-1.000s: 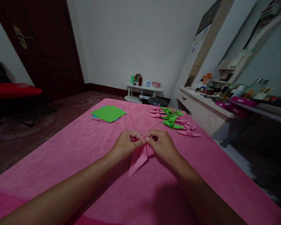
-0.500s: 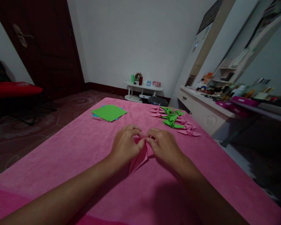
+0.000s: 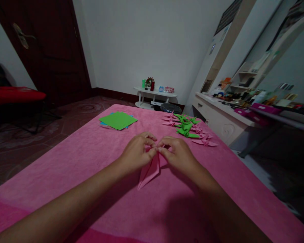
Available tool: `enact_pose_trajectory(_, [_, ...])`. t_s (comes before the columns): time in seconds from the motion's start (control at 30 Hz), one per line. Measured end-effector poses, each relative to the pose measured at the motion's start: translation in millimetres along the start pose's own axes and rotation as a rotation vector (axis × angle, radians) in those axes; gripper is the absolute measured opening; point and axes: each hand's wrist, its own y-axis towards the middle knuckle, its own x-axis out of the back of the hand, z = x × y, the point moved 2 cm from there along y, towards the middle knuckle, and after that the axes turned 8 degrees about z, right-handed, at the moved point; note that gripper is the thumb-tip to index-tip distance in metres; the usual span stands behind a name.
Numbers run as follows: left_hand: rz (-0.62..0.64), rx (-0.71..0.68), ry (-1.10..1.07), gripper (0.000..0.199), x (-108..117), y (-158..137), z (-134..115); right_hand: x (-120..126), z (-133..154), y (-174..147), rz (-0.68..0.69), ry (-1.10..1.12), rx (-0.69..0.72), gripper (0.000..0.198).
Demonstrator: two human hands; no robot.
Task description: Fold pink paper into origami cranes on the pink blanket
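A partly folded sheet of pink origami paper hangs between my hands over the middle of the pink cloth, one long point slanting down toward me. My left hand pinches its upper edge between thumb and forefinger. Right beside it, my right hand pinches the same top part, the fingertips of both hands nearly meeting. The fingers cover the paper's upper end. Beyond my right hand lies a group of folded paper cranes, some green and some pink. Past my left hand rests a stack of square paper, green on top with blue beneath.
The pink cloth covers the surface under my hands. A white side table with small items stands by the far wall. At right is a cluttered dresser; at left, a red-topped seat near a dark door.
Both hands keep their pinch at the top of the pink paper, with slight finger shifts. The paper's lower point shows a little more and sits slightly lower and farther left.
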Motion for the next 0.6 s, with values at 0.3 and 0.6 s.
enact_pose_trajectory(0.3, [-0.081, -0.004, 0.075, 0.009, -3.4, -4.6, -6.5, 4.4, 3.5, -0.4, -0.043, 0.007, -0.021, 0.013])
enact_pose_trajectory(0.6, [-0.035, 0.029, -0.278, 0.011, -8.8, -2.1, 0.0, 5.7, 0.1, 2.2, -0.121, 0.166, 0.049, 0.016])
